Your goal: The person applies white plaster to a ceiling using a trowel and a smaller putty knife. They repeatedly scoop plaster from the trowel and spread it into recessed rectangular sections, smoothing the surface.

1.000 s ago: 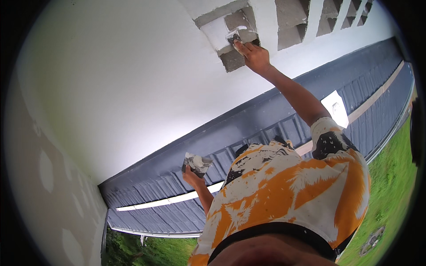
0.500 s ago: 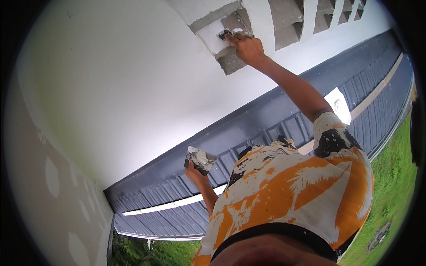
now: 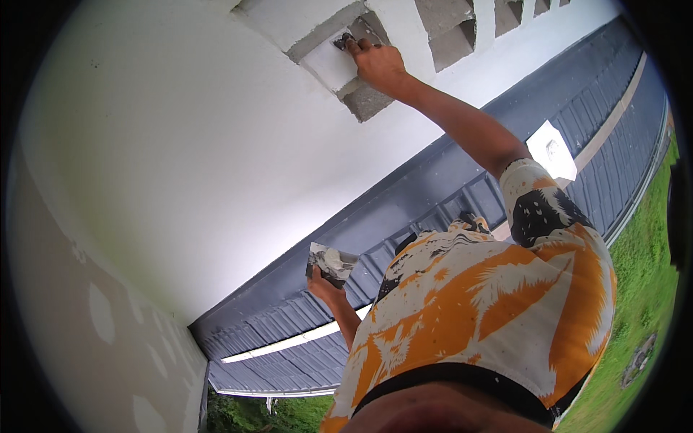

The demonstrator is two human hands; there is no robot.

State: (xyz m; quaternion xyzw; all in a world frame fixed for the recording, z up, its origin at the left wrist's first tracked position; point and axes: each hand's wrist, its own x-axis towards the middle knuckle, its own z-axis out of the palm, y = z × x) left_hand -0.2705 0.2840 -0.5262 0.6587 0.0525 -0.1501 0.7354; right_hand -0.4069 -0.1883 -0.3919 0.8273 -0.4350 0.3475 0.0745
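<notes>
My right hand (image 3: 381,69) is raised to the wall opening at the top, its fingers closed on a small dark-handled scraper (image 3: 344,42). Pressed to a smooth white patch (image 3: 328,66) inside the opening, the scraper has its blade mostly out of sight. Bare grey block (image 3: 367,102) shows beside the patch. Lower down, my left hand (image 3: 325,287) grips a flat square plate (image 3: 317,257) by its corner, held away from the wall. Whitish-grey paste (image 3: 335,263) lies smeared over the plate.
More recessed openings (image 3: 453,45) run along the white wall (image 3: 216,159) to the right. Below it slopes a dark ribbed roof (image 3: 289,372), with a white panel (image 3: 552,153) on it at the right. Grass (image 3: 628,310) lies far below. A patched side wall (image 3: 79,303) stands left.
The view has tilted and shifted slightly, moving the openings up and left. My right hand and the scraper have moved a little over the patch. My left hand still holds the plate.
</notes>
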